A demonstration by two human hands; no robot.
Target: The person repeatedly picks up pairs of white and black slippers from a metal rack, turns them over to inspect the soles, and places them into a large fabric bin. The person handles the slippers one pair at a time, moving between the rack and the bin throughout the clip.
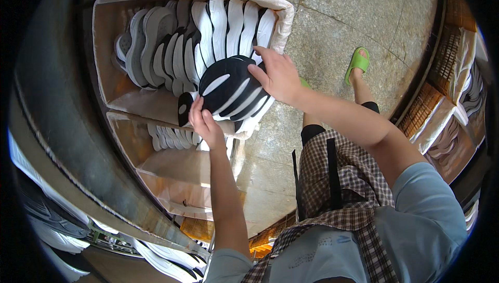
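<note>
A fanned stack of black and white shoe soles [224,93] is held between my two hands, over the near right part of a cloth-lined bin [117,98]. My left hand [208,124] grips the stack's lower left end, fingers along its edge. On the upper right end lies my right hand [278,75], thumb over the top sole and fingers curled at the far side. Inside the bin, white soles [218,20] stand on edge in a row, with grey soles [136,49] at the left. My palms hide part of the held stack.
A second lined bin [161,166] with smaller soles adjoins on the near side. To the left runs a long curved grey belt or rail [67,142], with more soles [161,259] below it. Crates of soles [442,122] stand at the right. A foot in a green slipper [358,62] is on the floor.
</note>
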